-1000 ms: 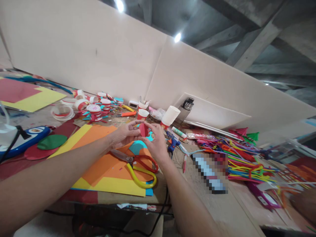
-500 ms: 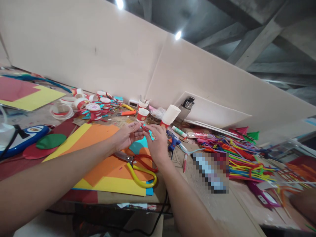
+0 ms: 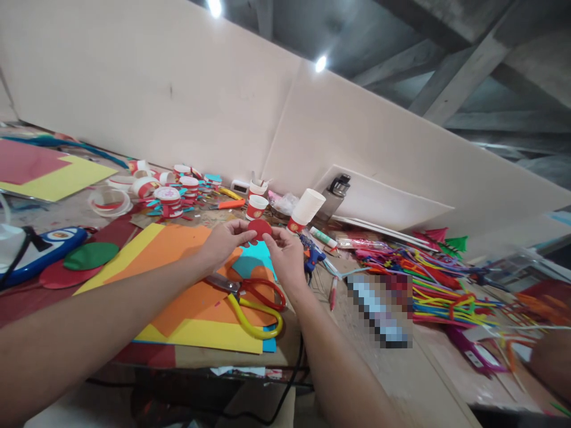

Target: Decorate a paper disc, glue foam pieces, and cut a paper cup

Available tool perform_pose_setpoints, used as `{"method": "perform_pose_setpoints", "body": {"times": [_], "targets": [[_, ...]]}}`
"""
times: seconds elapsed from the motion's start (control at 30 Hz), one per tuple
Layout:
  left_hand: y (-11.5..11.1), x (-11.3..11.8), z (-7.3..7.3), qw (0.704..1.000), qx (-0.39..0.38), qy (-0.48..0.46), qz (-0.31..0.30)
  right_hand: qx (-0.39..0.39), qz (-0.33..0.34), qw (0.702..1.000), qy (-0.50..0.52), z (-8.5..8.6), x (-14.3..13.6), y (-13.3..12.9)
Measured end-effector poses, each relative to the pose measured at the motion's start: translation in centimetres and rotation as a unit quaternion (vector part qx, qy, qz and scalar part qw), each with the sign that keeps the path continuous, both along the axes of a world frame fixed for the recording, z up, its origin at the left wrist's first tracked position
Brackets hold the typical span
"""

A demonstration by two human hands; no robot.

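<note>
A small red paper disc (image 3: 259, 230) is held up over the work area, its flat face towards me. My left hand (image 3: 226, 242) pinches its left edge between thumb and fingers. On the opposite edge, my right hand (image 3: 285, 254) grips it the same way. Below them, scissors (image 3: 256, 318) with one red and one yellow handle lie on orange paper (image 3: 182, 297) and yellow paper (image 3: 214, 336). A piece of light blue paper (image 3: 255, 261) shows between my hands, partly covered.
Several cut paper cups (image 3: 168, 202) with blue strips stand at the back left. A cup stack (image 3: 307, 209), a bottle (image 3: 334, 196) and a glue gun (image 3: 314, 255) are behind my right hand. Coloured pipe cleaners (image 3: 437, 291) spread rightward. Green (image 3: 91, 255) and red (image 3: 66, 276) discs lie left.
The red disc has turned from nearly edge-on to showing its full round face. My hands have shifted slightly apart, with both still holding it.
</note>
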State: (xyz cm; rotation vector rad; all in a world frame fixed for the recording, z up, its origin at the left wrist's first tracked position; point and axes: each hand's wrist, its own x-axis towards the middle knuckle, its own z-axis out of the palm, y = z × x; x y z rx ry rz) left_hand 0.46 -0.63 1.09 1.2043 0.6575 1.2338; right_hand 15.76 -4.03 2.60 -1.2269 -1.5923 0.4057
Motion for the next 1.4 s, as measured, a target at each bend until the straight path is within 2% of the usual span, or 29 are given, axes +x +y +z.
{"method": "perform_pose_setpoints", "body": {"times": [0.1, 0.2, 0.33, 0.67, 0.87, 1.0, 1.13, 1.23, 1.4], "targets": [[-0.2, -0.1, 0.3, 0.998, 0.041, 0.053, 0.011, -0.033, 0.000, 0.999, 0.043, 0.3, -0.2, -0.2], [-0.6, 0.0, 0.6, 0.996, 0.055, 0.064, -0.004, -0.069, -0.007, 0.993, 0.095, 0.7, -0.4, -0.5], [-0.9, 0.2, 0.8, 0.998, 0.036, 0.049, -0.022, -0.094, -0.004, 0.985, 0.145, 1.0, -0.3, -0.6], [-1.2, 0.0, 1.4, 0.996, 0.008, 0.086, -0.007, -0.115, -0.007, 0.982, 0.151, 0.6, -0.2, -0.5], [-0.9, 0.2, 0.8, 0.997, -0.038, 0.034, -0.065, -0.141, -0.007, 0.968, 0.209, -0.1, -0.3, 0.1], [-0.4, 0.1, 0.4, 0.995, -0.029, 0.088, -0.047, -0.176, 0.033, 0.958, 0.223, -0.3, -0.1, 0.5], [-0.4, 0.1, 0.5, 0.988, -0.019, 0.144, -0.044, -0.157, 0.033, 0.963, 0.216, -0.1, 0.0, 0.5], [-0.7, 0.3, 0.5, 0.989, -0.024, 0.135, -0.057, -0.135, 0.023, 0.962, 0.238, -0.2, -0.1, 0.4], [-0.8, 0.5, 0.3, 0.988, -0.010, 0.139, -0.074, -0.124, 0.047, 0.963, 0.233, -0.6, -0.3, 0.4]]}}
